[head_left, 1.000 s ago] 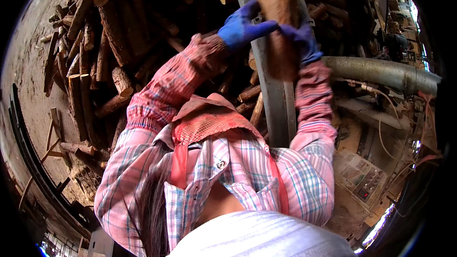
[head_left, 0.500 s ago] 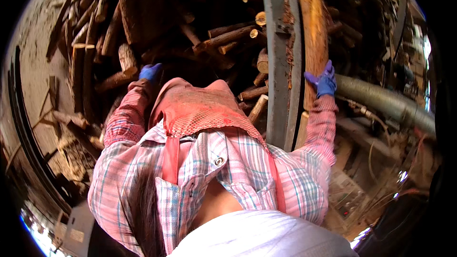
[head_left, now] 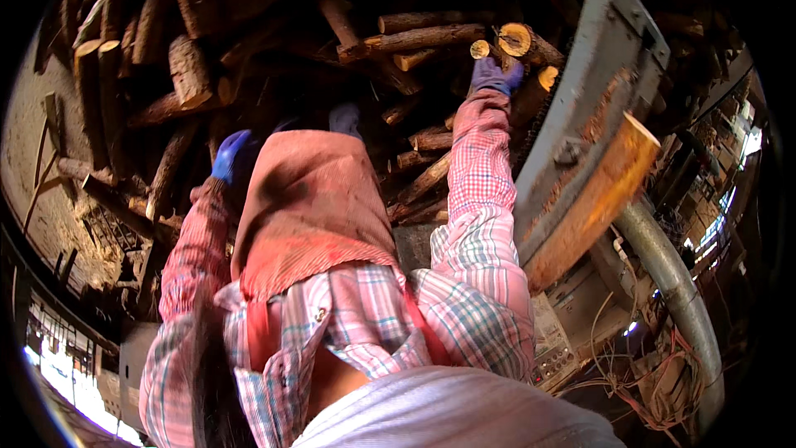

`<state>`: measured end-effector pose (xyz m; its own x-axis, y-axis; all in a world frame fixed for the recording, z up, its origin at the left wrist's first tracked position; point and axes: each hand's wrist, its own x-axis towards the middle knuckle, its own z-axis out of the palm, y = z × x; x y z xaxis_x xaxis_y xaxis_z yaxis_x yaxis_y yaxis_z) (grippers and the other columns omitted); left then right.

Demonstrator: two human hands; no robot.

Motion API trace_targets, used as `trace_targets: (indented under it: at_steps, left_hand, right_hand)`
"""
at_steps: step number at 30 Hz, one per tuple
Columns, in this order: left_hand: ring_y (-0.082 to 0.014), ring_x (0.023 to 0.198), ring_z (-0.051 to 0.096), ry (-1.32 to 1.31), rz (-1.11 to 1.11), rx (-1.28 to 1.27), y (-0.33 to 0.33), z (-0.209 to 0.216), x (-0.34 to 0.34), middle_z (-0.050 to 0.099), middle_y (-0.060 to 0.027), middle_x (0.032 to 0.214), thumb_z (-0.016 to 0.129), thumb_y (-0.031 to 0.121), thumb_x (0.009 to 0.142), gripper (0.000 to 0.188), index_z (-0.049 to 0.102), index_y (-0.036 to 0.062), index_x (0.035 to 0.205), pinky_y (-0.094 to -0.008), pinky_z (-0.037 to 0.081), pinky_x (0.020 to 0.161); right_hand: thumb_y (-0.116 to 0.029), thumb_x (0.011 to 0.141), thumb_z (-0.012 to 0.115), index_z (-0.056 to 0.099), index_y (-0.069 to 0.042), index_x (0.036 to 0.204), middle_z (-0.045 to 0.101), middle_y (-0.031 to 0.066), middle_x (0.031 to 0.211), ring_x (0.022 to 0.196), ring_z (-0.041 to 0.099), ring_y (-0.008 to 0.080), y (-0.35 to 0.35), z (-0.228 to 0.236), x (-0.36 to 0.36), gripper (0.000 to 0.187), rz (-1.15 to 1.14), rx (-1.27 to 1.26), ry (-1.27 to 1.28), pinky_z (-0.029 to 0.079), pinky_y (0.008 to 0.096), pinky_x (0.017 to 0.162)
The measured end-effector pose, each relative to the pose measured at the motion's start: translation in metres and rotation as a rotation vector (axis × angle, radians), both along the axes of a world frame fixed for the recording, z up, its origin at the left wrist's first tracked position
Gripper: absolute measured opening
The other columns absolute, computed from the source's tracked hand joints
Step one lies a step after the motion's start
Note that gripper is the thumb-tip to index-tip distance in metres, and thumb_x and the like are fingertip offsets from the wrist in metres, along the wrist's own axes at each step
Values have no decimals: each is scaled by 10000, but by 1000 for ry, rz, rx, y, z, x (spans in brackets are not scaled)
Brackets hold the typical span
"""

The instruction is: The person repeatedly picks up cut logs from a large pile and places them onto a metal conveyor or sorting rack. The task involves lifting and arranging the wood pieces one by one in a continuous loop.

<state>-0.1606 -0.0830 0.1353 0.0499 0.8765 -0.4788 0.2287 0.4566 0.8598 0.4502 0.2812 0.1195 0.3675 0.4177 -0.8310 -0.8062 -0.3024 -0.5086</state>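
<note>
My right hand (head_left: 497, 76), in a blue-purple glove, is stretched forward to the wood pile. It is at the cut ends of a thick log (head_left: 515, 39) and a thinner log (head_left: 479, 50). Its fingers are partly lost in shadow, so whether they grip a log is unclear. On the near left, my left hand (head_left: 233, 154), gloved alike, hangs beside my red apron (head_left: 319, 199) with loose fingers and nothing visible in it. A peeled-looking, orange-brown log (head_left: 593, 203) lies along the grey metal trough (head_left: 580, 108) to my right, with no hand on it.
Logs of several sizes are heaped ahead and to the left, among them a short stub (head_left: 190, 72). A grey metal pipe (head_left: 676, 278) curves down on the right beside loose cables (head_left: 655, 390). A panel with knobs (head_left: 554, 348) sits below the trough.
My right hand has let go of the log on the trough and moved left to the pile. The view has turned, and the trough now appears tilted. My left hand remains low at my side.
</note>
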Motion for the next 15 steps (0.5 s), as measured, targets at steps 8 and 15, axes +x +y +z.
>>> trace_targets:
  at_steps: [8,15]
  left_hand:
    - [-333,1083,608,-295,1167,-1143,-87,-90,-10,665,-132,1132,625,236,940,357,594,66,1252,-381,501,915]
    - [-234,973,669,-243,249,-673,-32,-88,20,688,-121,1113,664,213,911,429,593,52,1302,-350,538,817]
  right_hand:
    - [-794,826,412,456,-212,1483,424,80,1544,1429,343,362,66,-6,39,879,141,329,-178,248,652,1139]
    - [-731,836,481,575,-191,1372,551,75,1423,1329,468,332,42,-2,1,767,35,399,-88,325,596,1111]
